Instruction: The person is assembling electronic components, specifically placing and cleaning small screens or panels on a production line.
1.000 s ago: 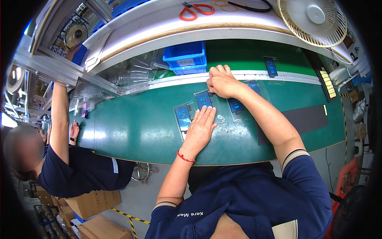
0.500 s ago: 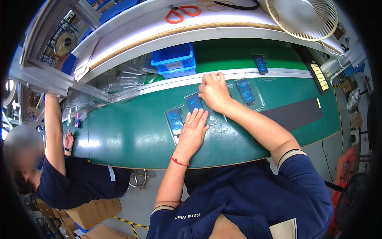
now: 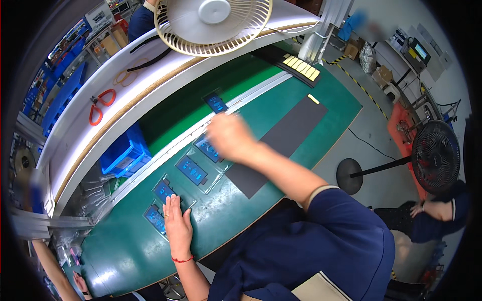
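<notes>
Around, green worktop [image 3: 130,251], floor fan [image 3: 436,156]; left hand [image 3: 178,228] flat, right hand [image 3: 231,136] blurred, grip unclear

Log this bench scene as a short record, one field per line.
Left hand: open, fingers extended, fingertips at the second flat dark piece from the left
Right hand: blurred, over the fourth piece; grip unclear
Piece count: four in a slanting row on the green table, one beyond the pale rail
Packaging: clear tray around the third piece
Right of row: long dark sheet
Beyond rail: blue bin
Shelf: red-handled tool, pale fan
</notes>
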